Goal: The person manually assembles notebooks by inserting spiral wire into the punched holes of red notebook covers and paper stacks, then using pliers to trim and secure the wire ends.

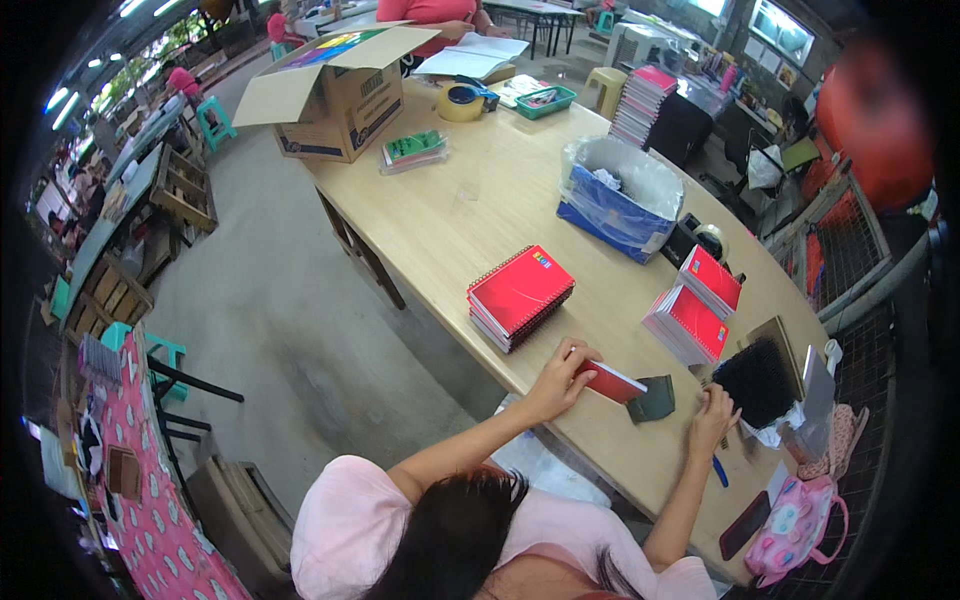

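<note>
A thin red notebook is gripped along its left end by my left hand, its fingers closed on the cover. Its right end meets a dark green-grey block on the table. To the right, my right hand has its fingers pinched together, and what they hold is too small to make out. Just beyond that hand lies a heap of black spiral binding wires, as far as I can tell. Ahead of my left hand is a stack of red spiral notebooks. More red notebooks sit in two piles farther right.
Near the right edge are a blue-handled tool, a phone and a pink pouch. A plastic-lined blue box, tape roll, green tray and open carton stand farther back. Another person is at the far end.
</note>
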{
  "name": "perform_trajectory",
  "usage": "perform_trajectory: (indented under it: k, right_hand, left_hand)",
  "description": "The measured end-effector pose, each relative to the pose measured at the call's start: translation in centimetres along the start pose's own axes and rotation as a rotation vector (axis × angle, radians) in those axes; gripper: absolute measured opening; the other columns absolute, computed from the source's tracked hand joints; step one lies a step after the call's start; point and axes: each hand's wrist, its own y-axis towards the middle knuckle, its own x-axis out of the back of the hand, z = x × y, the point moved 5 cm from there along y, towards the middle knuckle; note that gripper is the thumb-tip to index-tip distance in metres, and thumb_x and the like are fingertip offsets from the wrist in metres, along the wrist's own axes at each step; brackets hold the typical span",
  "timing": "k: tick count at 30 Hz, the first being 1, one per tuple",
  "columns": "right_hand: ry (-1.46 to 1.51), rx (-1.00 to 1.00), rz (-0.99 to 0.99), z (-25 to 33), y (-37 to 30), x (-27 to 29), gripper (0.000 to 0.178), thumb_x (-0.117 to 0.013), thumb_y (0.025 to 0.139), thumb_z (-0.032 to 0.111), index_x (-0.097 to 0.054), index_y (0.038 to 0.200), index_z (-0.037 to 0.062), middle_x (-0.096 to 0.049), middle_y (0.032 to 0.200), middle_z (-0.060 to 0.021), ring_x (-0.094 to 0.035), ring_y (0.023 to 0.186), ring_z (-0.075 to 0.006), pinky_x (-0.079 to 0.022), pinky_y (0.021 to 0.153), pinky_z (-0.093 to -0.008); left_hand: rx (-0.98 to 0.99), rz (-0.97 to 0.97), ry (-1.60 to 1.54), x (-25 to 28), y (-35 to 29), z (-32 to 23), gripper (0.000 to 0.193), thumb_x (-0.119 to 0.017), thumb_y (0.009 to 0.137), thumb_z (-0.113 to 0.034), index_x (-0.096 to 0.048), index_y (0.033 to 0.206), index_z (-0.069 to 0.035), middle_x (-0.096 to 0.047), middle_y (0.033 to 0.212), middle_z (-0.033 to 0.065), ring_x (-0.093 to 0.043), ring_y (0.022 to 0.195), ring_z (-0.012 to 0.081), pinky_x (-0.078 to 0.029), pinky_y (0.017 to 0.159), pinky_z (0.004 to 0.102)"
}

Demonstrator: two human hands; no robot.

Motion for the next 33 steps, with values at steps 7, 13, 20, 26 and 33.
perform_trajectory:
  k: [7, 13, 20, 26, 33]
  right_hand:
    - [0.401, 0.203, 0.102, 8.3, -0.8, 5.2, 0.058, -0.078, 0.075, 0.037, -0.06, 0.124, 0.0102, -0.053, 0.1, -0.0165, -0.058, 0.087, -0.0364, -0.047, 0.077, -0.0466]
    - [0.246, 0.287, 0.137, 11.0, -1.2, 3.1, 0.079, -0.083, 0.068, 0.039, -0.054, 0.137, 0.0136, -0.051, 0.11, -0.0149, -0.053, 0.103, -0.0358, -0.042, 0.086, -0.0478]
    - [0.139, 0.245, -0.088, 10.3, 0.2, 0.9, 0.086, -0.078, 0.077, 0.035, -0.039, 0.151, 0.0159, -0.054, 0.115, -0.0119, -0.053, 0.109, -0.03, -0.035, 0.095, -0.0466]
    - [0.084, 0.131, -0.243, 9.4, -2.3, 0.7, 0.076, -0.075, 0.082, 0.032, -0.043, 0.148, 0.0138, -0.058, 0.109, -0.0093, -0.055, 0.102, -0.0278, -0.037, 0.092, -0.0463]
    - [0.003, 0.038, -0.193, 7.0, -4.5, 0.5, 0.065, -0.073, 0.084, 0.035, -0.051, 0.141, 0.014, -0.058, 0.11, -0.0089, -0.054, 0.104, -0.0291, -0.037, 0.09, -0.0459]
  left_hand:
    - [0.07, -0.149, -0.007, 1.5, -0.8, 0.8, 0.023, -0.061, 0.085, 0.008, -0.06, 0.105, -0.004, -0.05, 0.102, 0.015, -0.058, 0.095, 0.03, -0.049, 0.082, 0.0374]
    - [-0.032, -0.19, 0.128, 1.9, -1.1, 1.1, 0.026, -0.06, 0.084, 0.01, -0.06, 0.106, -0.004, -0.049, 0.103, 0.0166, -0.057, 0.092, 0.0318, -0.049, 0.081, 0.0382]
    - [-0.01, -0.19, 0.075, 1.8, -1.2, 1.4, 0.024, -0.062, 0.084, 0.009, -0.061, 0.104, -0.004, -0.05, 0.103, 0.0158, -0.056, 0.09, 0.0308, -0.048, 0.079, 0.0368]
    - [-0.006, -0.2, 0.07, 1.9, -1.0, 1.5, 0.023, -0.063, 0.083, 0.009, -0.061, 0.102, -0.004, -0.05, 0.1, 0.0151, -0.056, 0.088, 0.0299, -0.048, 0.076, 0.0357]
    - [0.028, -0.131, 0.047, 1.7, -1.1, 1.9, 0.024, -0.061, 0.083, 0.009, -0.06, 0.104, -0.003, -0.049, 0.101, 0.0156, -0.056, 0.091, 0.032, -0.048, 0.081, 0.0373]
